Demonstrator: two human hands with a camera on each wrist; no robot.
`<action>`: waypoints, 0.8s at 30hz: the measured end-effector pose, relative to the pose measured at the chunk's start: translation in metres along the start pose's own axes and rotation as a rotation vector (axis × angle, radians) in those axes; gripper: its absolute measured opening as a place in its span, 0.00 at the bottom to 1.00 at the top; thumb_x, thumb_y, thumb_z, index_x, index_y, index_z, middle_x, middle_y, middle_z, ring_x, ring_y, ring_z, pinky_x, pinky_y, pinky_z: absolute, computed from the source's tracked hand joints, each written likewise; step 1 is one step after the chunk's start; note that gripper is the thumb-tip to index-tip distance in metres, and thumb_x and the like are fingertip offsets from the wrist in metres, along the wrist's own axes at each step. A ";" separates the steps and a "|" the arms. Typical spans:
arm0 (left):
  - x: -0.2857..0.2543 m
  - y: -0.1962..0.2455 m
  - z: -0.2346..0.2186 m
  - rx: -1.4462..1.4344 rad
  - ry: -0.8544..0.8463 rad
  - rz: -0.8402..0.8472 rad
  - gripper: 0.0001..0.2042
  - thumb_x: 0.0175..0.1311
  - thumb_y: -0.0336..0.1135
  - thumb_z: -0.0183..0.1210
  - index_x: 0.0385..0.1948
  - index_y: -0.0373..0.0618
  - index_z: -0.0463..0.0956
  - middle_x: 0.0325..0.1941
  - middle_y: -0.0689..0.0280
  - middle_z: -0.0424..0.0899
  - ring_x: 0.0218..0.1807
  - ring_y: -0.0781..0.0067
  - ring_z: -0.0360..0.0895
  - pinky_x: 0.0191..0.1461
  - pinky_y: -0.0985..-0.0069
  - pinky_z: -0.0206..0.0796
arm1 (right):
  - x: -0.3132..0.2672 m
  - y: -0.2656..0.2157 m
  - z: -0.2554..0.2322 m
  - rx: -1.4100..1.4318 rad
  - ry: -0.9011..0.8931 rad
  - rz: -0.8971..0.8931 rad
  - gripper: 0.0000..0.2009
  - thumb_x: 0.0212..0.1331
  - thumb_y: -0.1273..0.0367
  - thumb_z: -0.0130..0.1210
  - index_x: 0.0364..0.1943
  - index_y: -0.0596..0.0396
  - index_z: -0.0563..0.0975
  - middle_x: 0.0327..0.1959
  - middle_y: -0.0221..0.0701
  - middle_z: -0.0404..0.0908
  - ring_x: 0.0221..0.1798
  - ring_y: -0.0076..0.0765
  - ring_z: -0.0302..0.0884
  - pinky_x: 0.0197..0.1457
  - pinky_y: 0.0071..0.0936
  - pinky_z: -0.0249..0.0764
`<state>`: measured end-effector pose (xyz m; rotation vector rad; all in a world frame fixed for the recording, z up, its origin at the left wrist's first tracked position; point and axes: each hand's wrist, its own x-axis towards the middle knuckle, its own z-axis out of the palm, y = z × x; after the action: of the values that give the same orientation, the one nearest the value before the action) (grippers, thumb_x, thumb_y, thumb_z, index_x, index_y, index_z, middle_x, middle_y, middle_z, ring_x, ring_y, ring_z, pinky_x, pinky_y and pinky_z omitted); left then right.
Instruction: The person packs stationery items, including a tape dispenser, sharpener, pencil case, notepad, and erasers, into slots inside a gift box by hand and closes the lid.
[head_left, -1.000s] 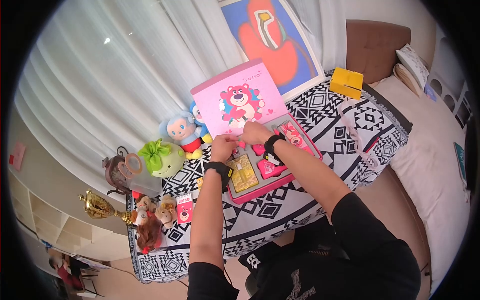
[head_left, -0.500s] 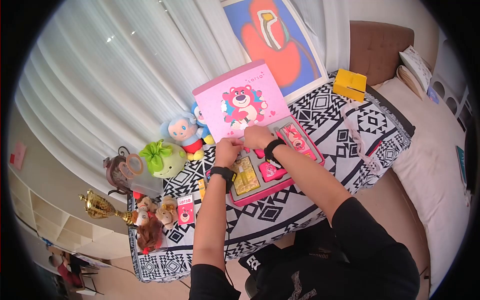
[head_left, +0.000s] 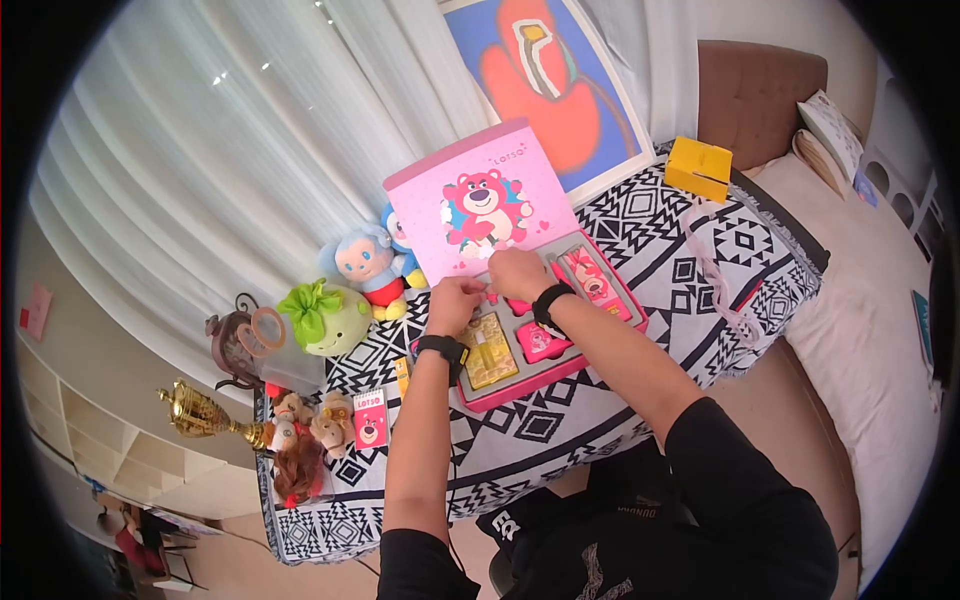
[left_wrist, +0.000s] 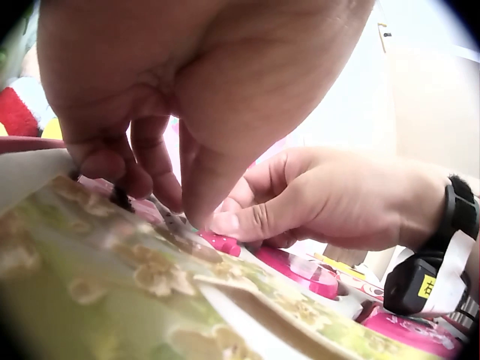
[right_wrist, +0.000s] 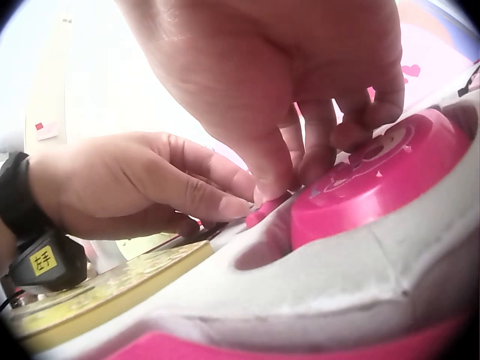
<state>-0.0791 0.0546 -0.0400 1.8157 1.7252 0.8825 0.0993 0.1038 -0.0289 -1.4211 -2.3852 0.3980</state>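
An open pink gift box with a bear on its raised lid lies before me, its grey insert holding several items. At the insert's back left, my left hand and right hand meet fingertip to fingertip. Between them they pinch a small pink piece with white dots, low in its recess and largely covered by the fingers. Beside my right fingers sits a round pink case with a printed face. A yellow floral box lies under my left wrist.
Plush toys, including a green one and a blue one, stand left of the box. A Lotso notepad and a gold trophy are nearer left. A yellow carton sits at the far right.
The head view has shifted slightly. Both hands stay together at the same spot in the box, with only small finger movement around the pink piece.
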 end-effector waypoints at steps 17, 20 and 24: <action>0.000 -0.007 0.000 -0.014 -0.056 0.008 0.12 0.57 0.26 0.72 0.43 0.35 0.88 0.34 0.65 0.91 0.33 0.79 0.81 0.40 0.76 0.74 | 0.005 0.016 0.009 0.153 0.051 -0.167 0.09 0.47 0.65 0.72 0.27 0.53 0.85 0.30 0.43 0.88 0.40 0.52 0.89 0.45 0.46 0.82; -0.004 -0.001 -0.002 -0.069 -0.064 -0.010 0.13 0.57 0.26 0.72 0.44 0.35 0.88 0.34 0.65 0.90 0.34 0.79 0.81 0.41 0.76 0.74 | 0.004 0.017 0.009 0.151 0.068 -0.169 0.09 0.48 0.65 0.72 0.25 0.53 0.84 0.28 0.41 0.87 0.39 0.50 0.89 0.45 0.45 0.82; -0.004 -0.001 -0.002 -0.074 -0.075 -0.021 0.14 0.57 0.26 0.72 0.45 0.34 0.88 0.34 0.66 0.90 0.35 0.79 0.81 0.42 0.76 0.74 | -0.001 0.010 0.008 0.073 0.135 -0.194 0.08 0.49 0.65 0.71 0.27 0.53 0.85 0.30 0.42 0.88 0.40 0.51 0.89 0.45 0.46 0.82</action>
<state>-0.0818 0.0501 -0.0398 1.7571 1.6406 0.8477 0.1044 0.1070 -0.0406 -1.1350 -2.3465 0.3240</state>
